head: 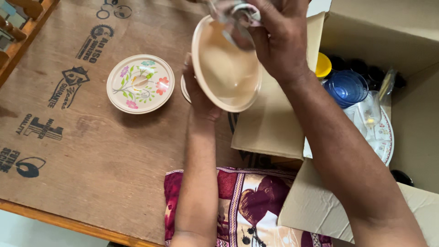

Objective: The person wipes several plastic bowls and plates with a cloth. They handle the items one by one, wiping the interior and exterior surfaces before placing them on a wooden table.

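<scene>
Open room lies on the left and lower part of my desk: bare brown board from the near edge up to the flowered plate, the one obstacle there. A wooden rack blocks the far left corner. At centre, my hands hold a tilted cream plate, closing the passage above the desk; another plate's rim shows just behind my left hand. To the right, the cardboard box and its folded-out flap bar entry; inside, blue bowls, a yellow lid and a clear glass crowd together. The patterned cloth covers the near centre.
</scene>
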